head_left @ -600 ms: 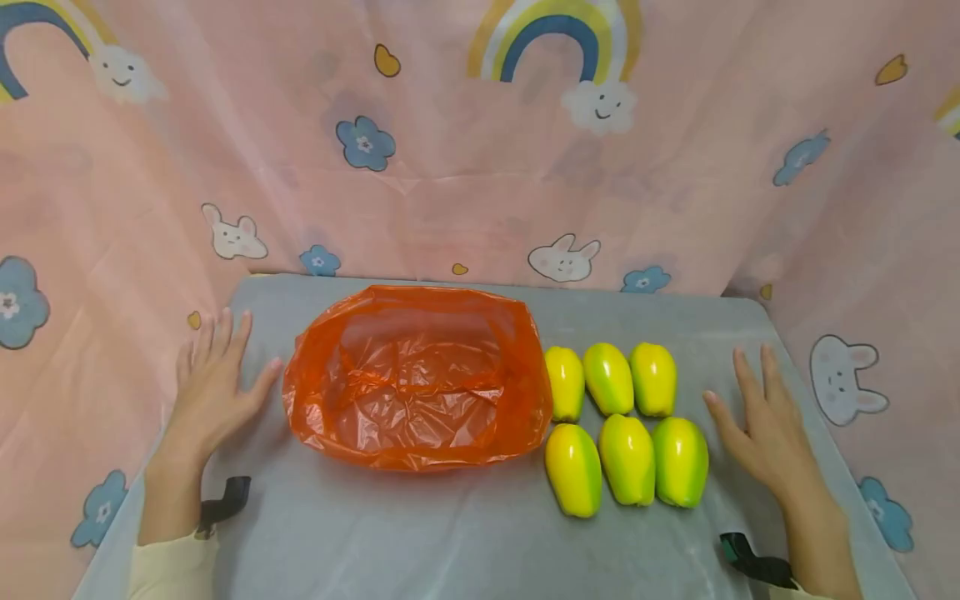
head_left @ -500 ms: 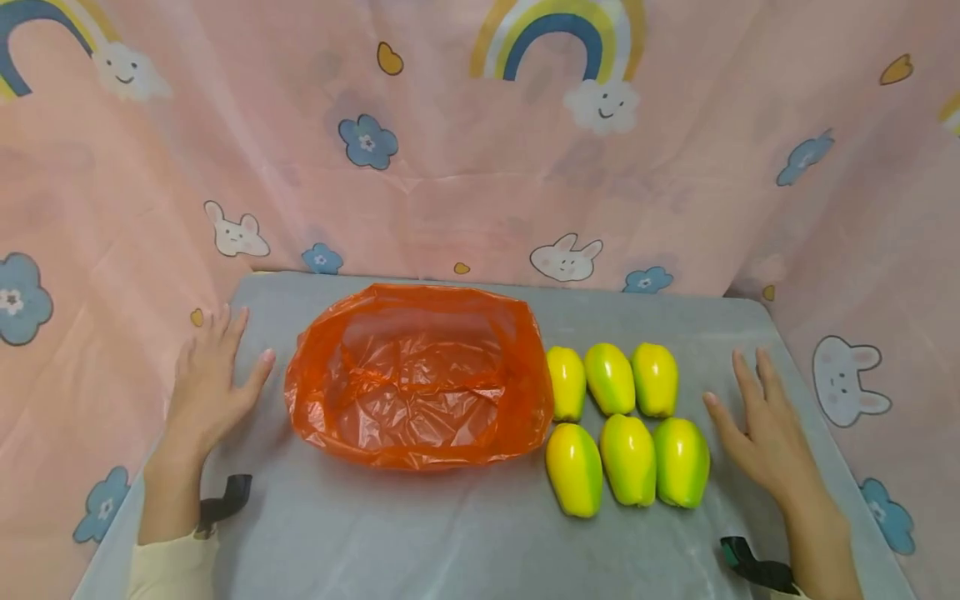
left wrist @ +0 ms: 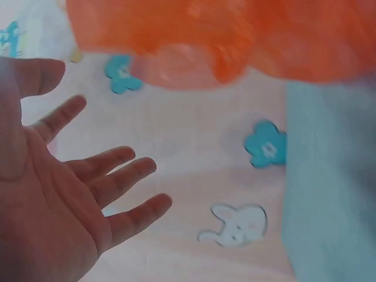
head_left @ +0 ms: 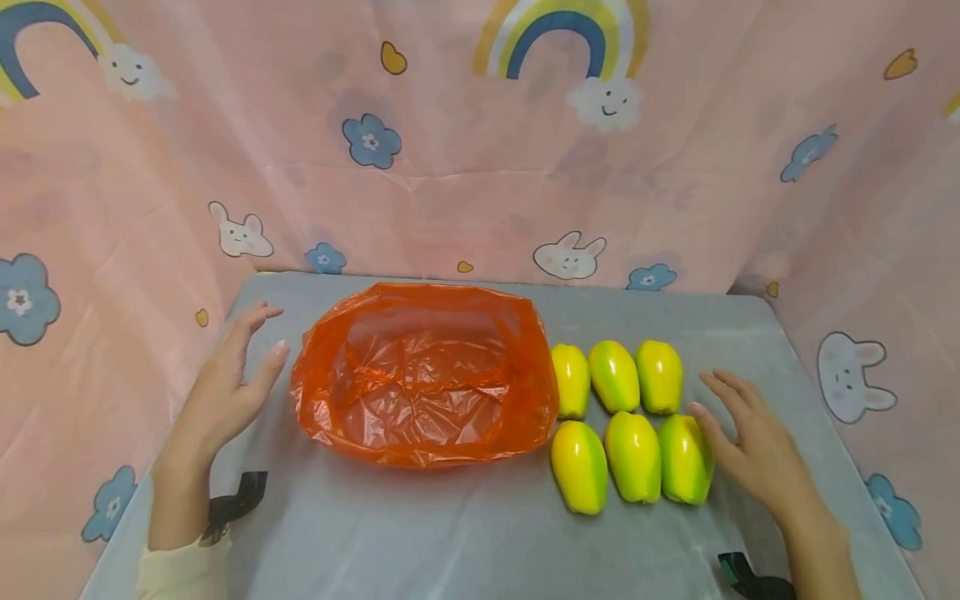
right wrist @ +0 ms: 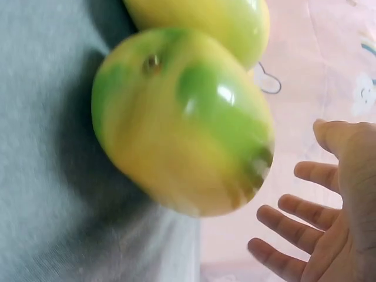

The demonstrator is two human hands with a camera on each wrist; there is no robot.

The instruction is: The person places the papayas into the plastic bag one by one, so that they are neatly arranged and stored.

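An orange plastic bag (head_left: 420,458) stands on the table with its wide mouth open upward. My left hand (head_left: 225,400) is to the left of it, fingers relaxed and slightly bent, thumb toward the bag's side. In the left wrist view the spread left hand (left wrist: 76,182) is below the bag (left wrist: 176,29), with nothing in it. Several glossy yellow-green fruits (head_left: 633,458), shaped like papayas, lie in two rows right of the bag. My right hand (head_left: 765,450) holds nothing; its thumb tip overlaps the front right fruit (head_left: 686,467) in the head view.
The grey-blue cloth (head_left: 450,542) covers the table. A pink patterned curtain (head_left: 450,200) hangs behind it and at both sides. Dark wrist-camera mounts (head_left: 240,497) stick out from both wrists. The bag's right side reaches the nearest fruits.
My right hand has shifted left toward the fruits, its fingers turning inward. The left hand has turned toward the bag, its fingers now bent. Bag and fruits stay put.
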